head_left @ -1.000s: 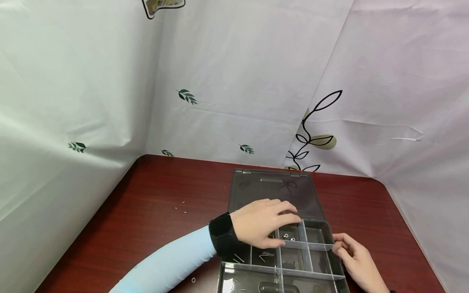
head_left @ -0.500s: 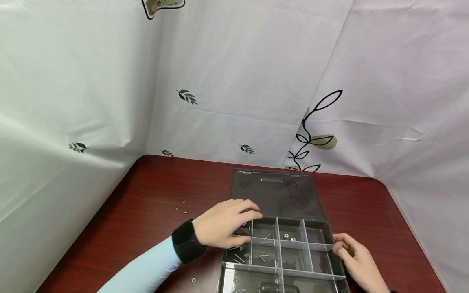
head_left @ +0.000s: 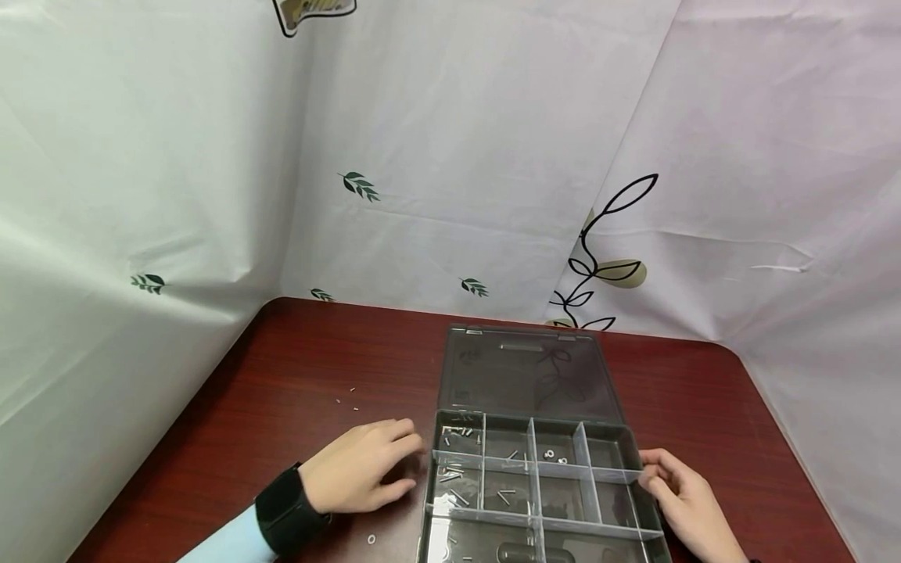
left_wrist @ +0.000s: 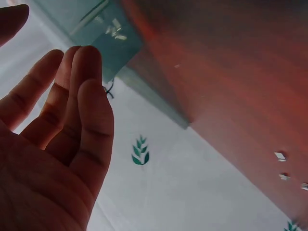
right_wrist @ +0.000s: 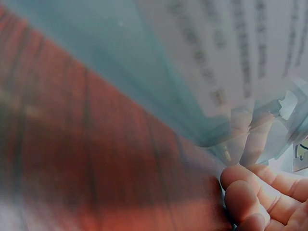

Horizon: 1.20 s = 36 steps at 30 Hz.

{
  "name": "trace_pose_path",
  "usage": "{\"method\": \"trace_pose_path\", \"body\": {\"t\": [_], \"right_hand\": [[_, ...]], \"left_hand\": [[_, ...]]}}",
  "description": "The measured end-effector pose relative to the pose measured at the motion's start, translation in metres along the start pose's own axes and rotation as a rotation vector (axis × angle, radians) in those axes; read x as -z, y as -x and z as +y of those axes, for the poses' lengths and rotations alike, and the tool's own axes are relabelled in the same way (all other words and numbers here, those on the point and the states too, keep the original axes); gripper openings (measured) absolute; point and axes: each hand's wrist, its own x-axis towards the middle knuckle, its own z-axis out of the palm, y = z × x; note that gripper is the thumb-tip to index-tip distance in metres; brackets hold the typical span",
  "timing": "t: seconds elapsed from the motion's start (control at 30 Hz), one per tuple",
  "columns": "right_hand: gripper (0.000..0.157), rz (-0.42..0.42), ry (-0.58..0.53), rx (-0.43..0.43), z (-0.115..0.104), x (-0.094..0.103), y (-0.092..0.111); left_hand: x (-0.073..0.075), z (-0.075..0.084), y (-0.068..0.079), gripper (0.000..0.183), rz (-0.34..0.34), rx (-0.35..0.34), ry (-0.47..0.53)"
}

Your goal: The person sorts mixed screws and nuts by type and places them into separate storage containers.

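A grey see-through compartment box [head_left: 529, 467] stands on the table with its lid [head_left: 528, 371] folded back behind it. Small metal screws [head_left: 454, 473] lie in the left compartments, and two nuts [head_left: 556, 457] sit in a back one. My left hand [head_left: 362, 467] is just off the box's left side, above the table, fingers relaxed and nothing in them; its palm shows in the left wrist view. On the opposite side, my right hand [head_left: 683, 496] rests its loosely bent fingertips [right_wrist: 240, 195] against the outer wall, not wrapped round it.
On the dark red table [head_left: 317, 352] a small ring-shaped piece [head_left: 371, 539] lies left of the box. Farther back are tiny metal bits [head_left: 355, 408]. A white patterned cloth [head_left: 436, 156] hangs around the table's back and sides.
My left hand has moved left and toward me, from over the box's middle compartments to beyond its left wall, uncovering the screws. The right hand and the box have stayed put.
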Motion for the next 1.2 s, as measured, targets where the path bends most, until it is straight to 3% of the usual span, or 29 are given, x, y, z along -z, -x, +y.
{"method": "trace_pose_path", "body": {"t": [0.33, 0.57, 0.63, 0.97, 1.2], "right_hand": [[0.023, 0.008, 0.012, 0.038, 0.002, 0.0, 0.0], [0.026, -0.022, 0.031, -0.015, 0.001, 0.001, 0.0], [0.026, -0.024, 0.034, -0.017, 0.001, 0.001, 0.0], [0.027, -0.018, 0.028, -0.015, 0.005, 0.001, -0.001], [0.027, -0.024, 0.027, -0.027, 0.002, 0.001, 0.0]], "left_hand": [[-0.003, 0.022, 0.043, 0.026, -0.101, 0.046, 0.011], [-0.01, 0.026, 0.056, 0.021, -0.234, 0.076, 0.155], [-0.012, 0.027, 0.057, 0.021, -0.245, 0.072, 0.17], [-0.015, 0.028, 0.054, 0.026, -0.214, 0.043, 0.216], [-0.005, 0.024, 0.037, 0.029, -0.039, -0.029, 0.088]]}}
